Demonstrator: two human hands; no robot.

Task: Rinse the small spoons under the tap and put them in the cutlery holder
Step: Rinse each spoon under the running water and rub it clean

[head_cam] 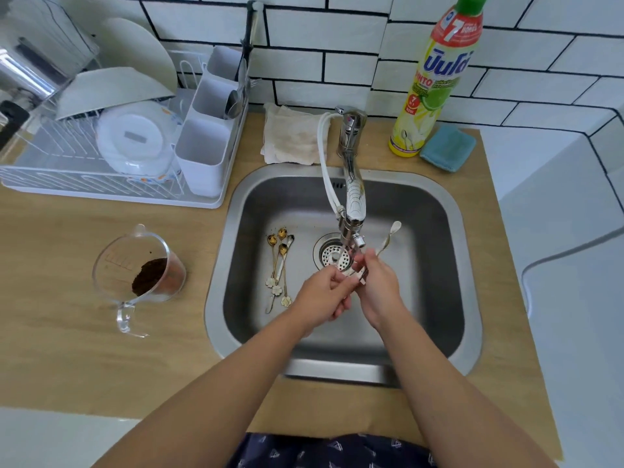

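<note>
Both hands meet under the tap spout [351, 228] over the steel sink [439, 251]. My right hand [378, 288] grips a small pale spoon [388, 239] whose flower-shaped end points up and to the right. My left hand [324, 293] pinches the spoon's lower end with curled fingers. Several small gold spoons [280, 265] with flower ends lie on the sink floor, left of the drain [332, 255]. The white cutlery holder [206, 146] stands at the right end of the dish rack, back left, with a few utensils in its middle compartment.
A dish rack [67, 173] with plates and a lid sits back left. A clear measuring jug [138, 271] with brown grounds stands left of the sink. A folded cloth [290, 136], a dish-soap bottle [432, 82] and a blue sponge [447, 148] line the back wall.
</note>
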